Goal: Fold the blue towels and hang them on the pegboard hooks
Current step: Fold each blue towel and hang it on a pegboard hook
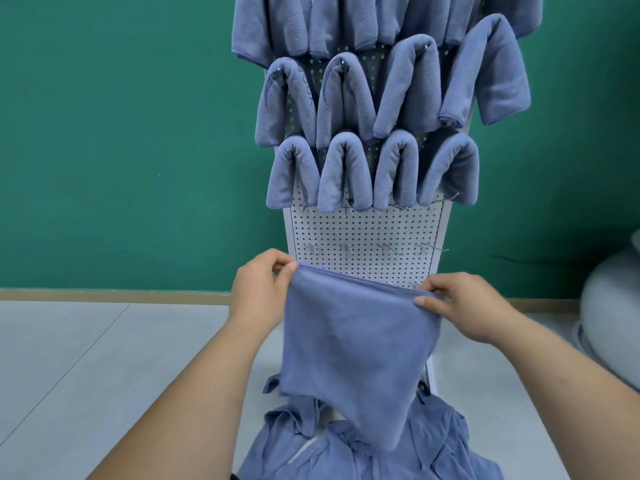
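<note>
Towel: soft, light blue microfibre towel (356,344), hangs limp; best held by top corners.
Grip: left hand (258,289) and right hand (467,306) each pinch one top corner.

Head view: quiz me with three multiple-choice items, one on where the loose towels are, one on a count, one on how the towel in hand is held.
1. Relative to the pegboard, where does the pile of loose towels lie?
A) on a shelf above it
B) over the person's arm
C) at its foot

2. How many folded towels hang in the lowest filled row?
A) two
B) four
C) seven

3. How is the held towel held?
A) the left hand and the right hand each pinch an end of its top edge
B) one hand alone grips its middle
C) it is draped on a hook, untouched

Answers:
1 C: the heap lies low, under the held towel at the board's base.
2 B: four arches hang side by side.
3 A: fingers close on both ends of the upper edge.
</note>
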The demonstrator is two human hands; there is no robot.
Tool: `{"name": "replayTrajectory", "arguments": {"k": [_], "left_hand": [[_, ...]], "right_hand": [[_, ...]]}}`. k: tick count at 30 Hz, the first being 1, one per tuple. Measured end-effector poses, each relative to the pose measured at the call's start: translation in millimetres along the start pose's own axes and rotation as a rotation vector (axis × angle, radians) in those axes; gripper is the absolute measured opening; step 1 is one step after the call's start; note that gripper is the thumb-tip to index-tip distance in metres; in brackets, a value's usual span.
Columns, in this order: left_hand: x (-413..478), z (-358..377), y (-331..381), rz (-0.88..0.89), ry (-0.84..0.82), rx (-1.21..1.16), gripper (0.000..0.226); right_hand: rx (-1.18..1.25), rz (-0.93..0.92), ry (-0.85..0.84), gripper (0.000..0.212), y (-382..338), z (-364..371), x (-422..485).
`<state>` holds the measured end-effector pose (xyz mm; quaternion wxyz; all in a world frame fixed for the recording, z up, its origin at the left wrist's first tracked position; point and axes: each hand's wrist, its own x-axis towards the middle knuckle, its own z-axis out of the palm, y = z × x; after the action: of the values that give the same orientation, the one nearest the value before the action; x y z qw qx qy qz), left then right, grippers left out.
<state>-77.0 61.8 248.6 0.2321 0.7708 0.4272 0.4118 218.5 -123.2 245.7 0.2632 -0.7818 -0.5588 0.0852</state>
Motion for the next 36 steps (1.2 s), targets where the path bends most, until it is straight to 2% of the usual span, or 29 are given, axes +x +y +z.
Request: {"name": "replayTrajectory", "arguments": {"k": [3, 6, 9, 12, 14, 17, 20, 24, 29, 32, 34, 36], "left_hand": [[0.6, -3.7, -13.4, -0.026, -0.018, 0.046, 0.012], [2.6, -6.4, -19.9, -0.031, 0.026, 0.056, 0.012], [2.8, -12.4, -27.4, -0.039, 0.067, 0.077, 0.011], [1.7, -16.8, -31.9, -0.049, 0.095, 0.099, 0.01], [1.0, -17.6, -30.5, -0.028, 0.082, 0.143, 0.01], [2.0, -17.4, -30.5, 0.021, 0.054, 0.196, 0.008], [0.9, -16.4, -30.0, 0.061, 0.0, 0.233, 0.008], [0.1, -12.8, -27.0, 0.057, -0.002, 0.261, 0.009], [-2.9, -7.6, -16.8, -0.014, 0.044, 0.164, 0.012], [-3.7, -2.9, -11.4, -0.082, 0.015, 0.06, 0.013], [-4.9, -0.8, -8.8, -0.175, -0.01, -0.047, 0.013], [-7.0, -1.4, -4.7, -0.282, -0.009, -0.219, 0.017]], "right_hand": [[-0.104, -0.001, 0.042, 0.013, 14.9, -7.5, 2.1], [-0.165, -0.103, 0.074, 0.013, 12.5, -8.8, 2.7], [-0.177, -0.174, 0.086, 0.023, 5.4, -9.1, 0.5], [-0.295, -0.053, 0.033, 0.026, 6.2, -6.6, 0.3], [-0.267, 0.012, 0.016, 0.023, 7.9, -5.7, -0.2], [-0.108, 0.051, 0.15, 0.009, 5.7, -10.5, -1.8], [-0.002, 0.051, 0.313, 0.003, -1.6, -18.4, -6.3], [0.037, 0.073, 0.413, 0.006, -6.9, -20.6, -9.5], [-0.077, 0.021, 0.451, 0.024, -6.4, -16.4, -6.9], [-0.163, 0.01, 0.43, 0.005, -5.4, -12.0, -2.3], [-0.039, 0.081, 0.403, 0.008, -7.4, -11.8, -2.6], [0.239, 0.177, 0.354, 0.011, -9.6, -13.6, -4.2]]}}
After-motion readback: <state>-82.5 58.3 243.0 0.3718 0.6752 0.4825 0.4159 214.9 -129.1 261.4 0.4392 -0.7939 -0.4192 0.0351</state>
